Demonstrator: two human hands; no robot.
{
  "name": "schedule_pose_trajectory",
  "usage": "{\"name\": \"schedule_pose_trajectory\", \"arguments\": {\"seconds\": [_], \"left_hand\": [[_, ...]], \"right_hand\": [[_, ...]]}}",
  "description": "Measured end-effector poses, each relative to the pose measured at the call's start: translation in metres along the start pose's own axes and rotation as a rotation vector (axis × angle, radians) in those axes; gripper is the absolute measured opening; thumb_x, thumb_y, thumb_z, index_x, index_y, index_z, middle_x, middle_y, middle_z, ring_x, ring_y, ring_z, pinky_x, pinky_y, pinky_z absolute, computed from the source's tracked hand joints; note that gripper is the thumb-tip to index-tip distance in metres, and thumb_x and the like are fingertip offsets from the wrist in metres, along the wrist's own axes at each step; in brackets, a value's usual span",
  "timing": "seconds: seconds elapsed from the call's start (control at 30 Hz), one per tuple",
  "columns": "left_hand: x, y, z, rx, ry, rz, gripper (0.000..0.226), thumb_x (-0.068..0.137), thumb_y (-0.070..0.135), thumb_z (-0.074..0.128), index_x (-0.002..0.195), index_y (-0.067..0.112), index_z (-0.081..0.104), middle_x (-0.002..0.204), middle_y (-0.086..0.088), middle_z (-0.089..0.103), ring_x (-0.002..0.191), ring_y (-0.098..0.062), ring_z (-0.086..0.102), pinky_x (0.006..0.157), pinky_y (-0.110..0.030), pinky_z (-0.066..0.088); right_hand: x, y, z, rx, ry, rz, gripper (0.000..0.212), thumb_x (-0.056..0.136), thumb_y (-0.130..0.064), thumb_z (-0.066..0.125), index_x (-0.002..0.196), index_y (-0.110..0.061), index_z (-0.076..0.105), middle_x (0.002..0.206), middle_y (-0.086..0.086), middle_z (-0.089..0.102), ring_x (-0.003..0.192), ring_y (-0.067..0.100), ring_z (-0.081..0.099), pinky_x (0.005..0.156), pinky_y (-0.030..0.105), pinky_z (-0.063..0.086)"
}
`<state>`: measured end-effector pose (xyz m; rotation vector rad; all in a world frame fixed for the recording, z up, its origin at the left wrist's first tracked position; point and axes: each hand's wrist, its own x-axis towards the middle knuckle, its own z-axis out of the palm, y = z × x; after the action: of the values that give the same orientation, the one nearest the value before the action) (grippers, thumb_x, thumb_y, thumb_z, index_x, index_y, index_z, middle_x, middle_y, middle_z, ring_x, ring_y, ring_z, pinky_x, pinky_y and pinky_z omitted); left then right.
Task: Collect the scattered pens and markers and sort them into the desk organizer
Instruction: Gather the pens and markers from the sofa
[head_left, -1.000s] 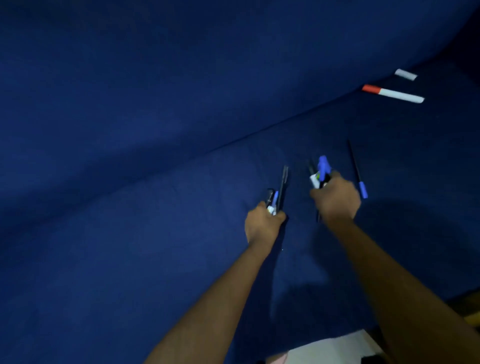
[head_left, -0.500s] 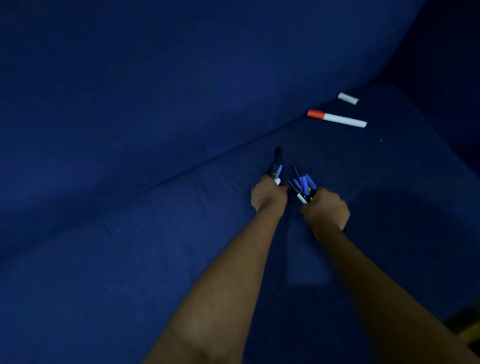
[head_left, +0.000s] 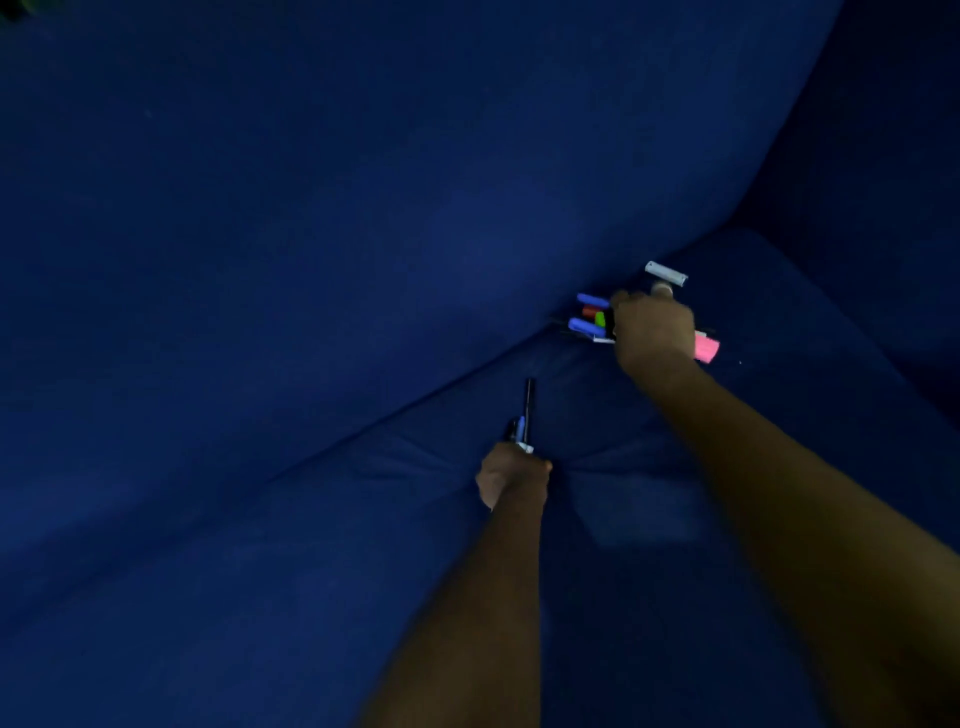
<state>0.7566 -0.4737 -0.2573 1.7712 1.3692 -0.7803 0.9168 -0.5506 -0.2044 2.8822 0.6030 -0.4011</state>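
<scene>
Fingers on both hands are curled tight around pens. The right hand (head_left: 655, 332), right of centre in the frame, is wrapped around a fat bundle of markers (head_left: 592, 318): blue, red and green caps poke out to the left of the fist and a pink end (head_left: 706, 349) sticks out on the right. One fingertip is reaching up to a small white cap or short marker (head_left: 666, 274) lying right above it, looks like touching or about to. The left hand (head_left: 511, 474), bottom centre, is gripping a smaller bunch, a black pen (head_left: 529, 410) standing up with a blue one beside it.

All of this is over a dark blue sofa (head_left: 260, 260), right near the crease where seat meets backrest.

Progress-wise I'd say the collecting is nearly wrapped up, that white piece looks like the last stray I can see. No organizer anywhere in view, so the sorting half hasn't begun.
</scene>
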Motion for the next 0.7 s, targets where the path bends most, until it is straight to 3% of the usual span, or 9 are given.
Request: {"name": "schedule_pose_trajectory", "arguments": {"seconds": [0.23, 0.33, 0.4, 0.5, 0.63, 0.7], "left_hand": [[0.002, 0.005, -0.004, 0.047, -0.054, -0.063, 0.042, 0.082, 0.031, 0.07, 0.116, 0.01, 0.059, 0.11, -0.005, 0.069, 0.098, -0.019, 0.066, 0.059, -0.025, 0.044], [0.005, 0.008, -0.006, 0.069, -0.071, -0.089, 0.044, 0.081, 0.033, 0.07, 0.117, 0.011, 0.057, 0.108, -0.004, 0.07, 0.098, -0.018, 0.067, 0.057, -0.026, 0.044], [0.007, 0.008, -0.005, 0.07, -0.08, -0.104, 0.044, 0.08, 0.033, 0.072, 0.115, 0.011, 0.057, 0.107, -0.004, 0.071, 0.097, -0.018, 0.067, 0.064, -0.027, 0.047], [0.008, 0.008, -0.004, 0.069, -0.08, -0.102, 0.04, 0.078, 0.031, 0.072, 0.112, 0.012, 0.06, 0.106, -0.005, 0.071, 0.096, -0.019, 0.068, 0.068, -0.027, 0.049], [0.009, 0.006, 0.0, 0.064, -0.065, -0.11, 0.036, 0.077, 0.031, 0.072, 0.107, 0.013, 0.064, 0.102, -0.004, 0.072, 0.093, -0.019, 0.068, 0.068, -0.028, 0.051], [0.009, 0.006, 0.001, 0.068, -0.049, -0.12, 0.037, 0.077, 0.032, 0.072, 0.108, 0.012, 0.064, 0.102, -0.004, 0.071, 0.094, -0.019, 0.068, 0.071, -0.028, 0.052]], "right_hand": [[0.001, -0.014, 0.008, -0.267, -0.019, -0.013, 0.022, 0.092, -0.012, 0.047, 0.111, -0.012, 0.057, 0.111, 0.006, 0.061, 0.116, 0.025, 0.044, 0.067, 0.031, 0.033], [0.006, -0.017, 0.009, -0.354, -0.052, -0.015, 0.023, 0.092, -0.018, 0.05, 0.112, -0.014, 0.059, 0.119, 0.005, 0.053, 0.117, 0.024, 0.043, 0.069, 0.029, 0.037], [0.011, -0.017, 0.009, -0.349, -0.06, -0.017, 0.024, 0.092, -0.021, 0.051, 0.112, -0.015, 0.061, 0.124, 0.007, 0.048, 0.119, 0.024, 0.042, 0.076, 0.028, 0.041], [0.014, -0.009, 0.008, -0.279, -0.056, -0.062, 0.022, 0.09, -0.019, 0.05, 0.111, -0.015, 0.059, 0.117, 0.004, 0.059, 0.117, 0.024, 0.044, 0.083, 0.029, 0.039], [0.004, 0.001, 0.014, -0.156, 0.019, -0.088, 0.025, 0.083, -0.016, 0.056, 0.107, -0.011, 0.057, 0.107, 0.01, 0.063, 0.104, 0.027, 0.053, 0.092, 0.037, 0.037], [-0.001, 0.002, 0.018, -0.095, 0.059, -0.062, 0.027, 0.068, -0.013, 0.07, 0.094, -0.008, 0.061, 0.091, 0.013, 0.066, 0.087, 0.031, 0.061, 0.088, 0.042, 0.044]]}}
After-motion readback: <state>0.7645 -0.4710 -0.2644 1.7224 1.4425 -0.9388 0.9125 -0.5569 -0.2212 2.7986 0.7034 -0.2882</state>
